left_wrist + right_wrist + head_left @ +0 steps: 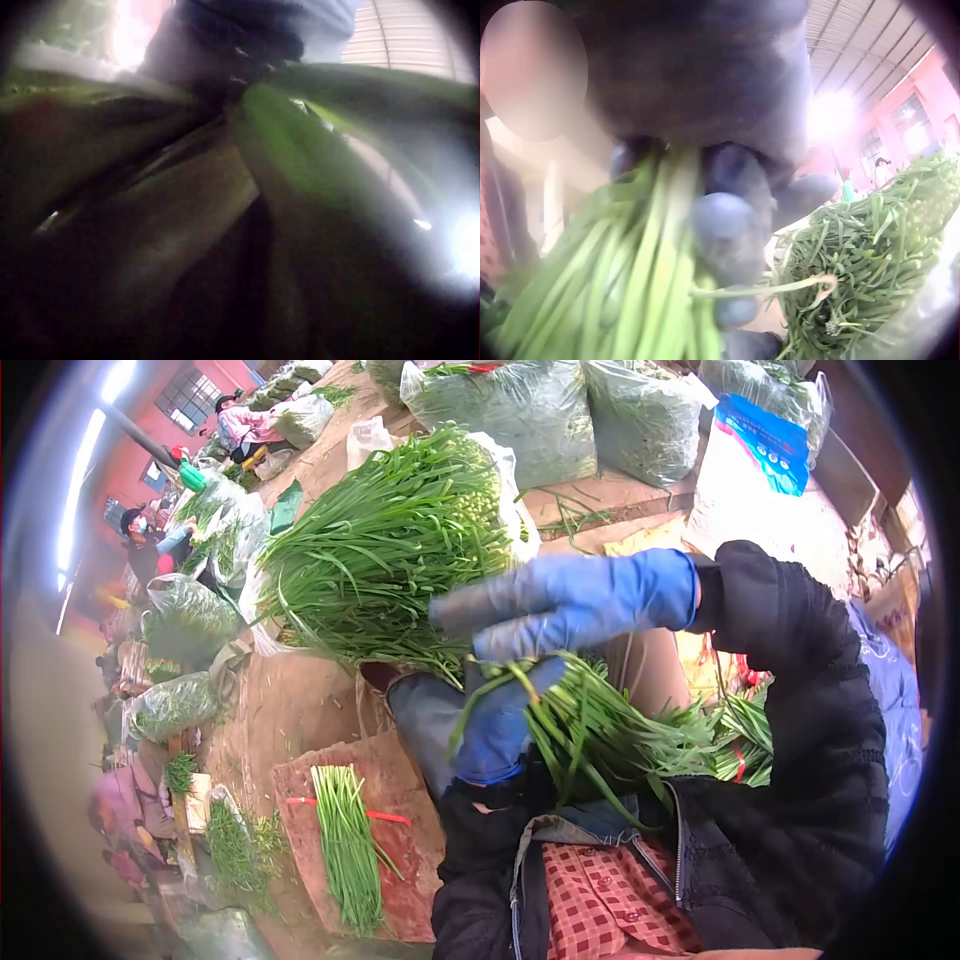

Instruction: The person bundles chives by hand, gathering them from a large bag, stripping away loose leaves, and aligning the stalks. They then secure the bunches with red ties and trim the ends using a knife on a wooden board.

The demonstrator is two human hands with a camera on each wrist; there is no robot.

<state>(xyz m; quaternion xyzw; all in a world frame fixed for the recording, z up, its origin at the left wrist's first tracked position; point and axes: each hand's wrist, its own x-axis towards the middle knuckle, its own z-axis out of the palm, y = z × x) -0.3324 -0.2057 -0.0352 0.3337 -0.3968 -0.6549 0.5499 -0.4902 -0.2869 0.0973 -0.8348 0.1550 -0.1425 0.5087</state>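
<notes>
My left hand (495, 732) grips the greens (605, 728), probably to keep them bundled; my right hand (585, 600) hovers above, fingers straight.

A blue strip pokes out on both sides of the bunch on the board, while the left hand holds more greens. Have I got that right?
Not quite: the strip is red, not blue, as the head view shows. It does poke out on both sides of the bunch on the board, and the left hand holds more greens.
</notes>
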